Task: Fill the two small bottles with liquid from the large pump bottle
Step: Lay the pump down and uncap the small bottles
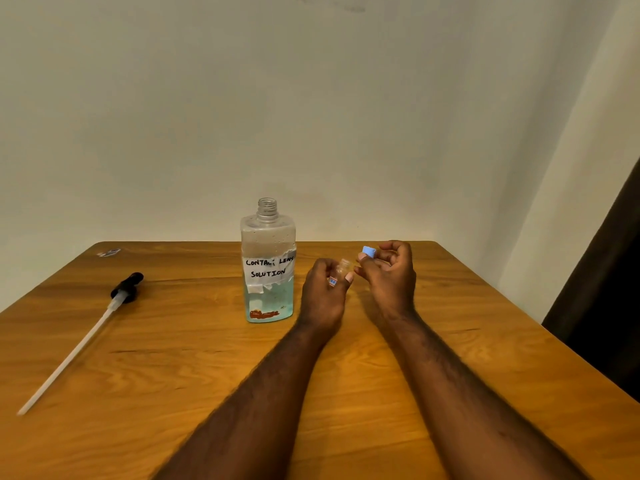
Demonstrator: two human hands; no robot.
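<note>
1. Two hands are up just right of the large bottle (267, 268), and both are holding something.
2. My left hand (323, 292) has its fingers curled round one small bottle (341, 270), held upright just off the large bottle's right side. Its clear neck sticks out above the fingers with no cap on it.
3. My right hand (389, 275) sits further right of the large bottle, close beside the left one. It pinches a small blue cap (369, 252) at the fingertips, just above and to the right of the small bottle's mouth and apart from it.
4. The large bottle stands upright on the wooden table (450, 341) with its threaded neck open. It holds pale blue-green liquid in its lower part, and its taped white label reads "CONTACT LENS SOLUTION".
5. Well to the left of the large bottle, the black pump head (126, 287) lies on its side on the table, its long white tube (69, 355) running towards me.
6. Further back, left of the large bottle, a small object (109, 252) lies near the table's far corner; I cannot tell what it is.
7. Behind the large bottle is a plain pale wall (311, 98).
</note>
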